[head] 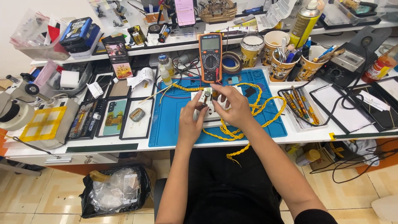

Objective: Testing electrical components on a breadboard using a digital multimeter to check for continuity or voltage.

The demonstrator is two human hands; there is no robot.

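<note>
Both my hands meet over a white power strip [214,114] lying on a blue work mat [174,124]. My left hand [192,120] pinches a small grey plug part [206,97] at the strip's top. My right hand [233,105] rests over the strip's right side, fingers curled on it. A twisted yellow cord [265,105] loops around the strip and hangs off the bench edge. An orange multimeter [210,57] stands upright just behind my hands.
Paper cups of tools [282,66] and a spray can [304,23] sit at the back right. Phone parts in black trays [112,118] lie left of the mat, beside a microscope [16,110]. A black bag of scrap [114,191] sits on the floor.
</note>
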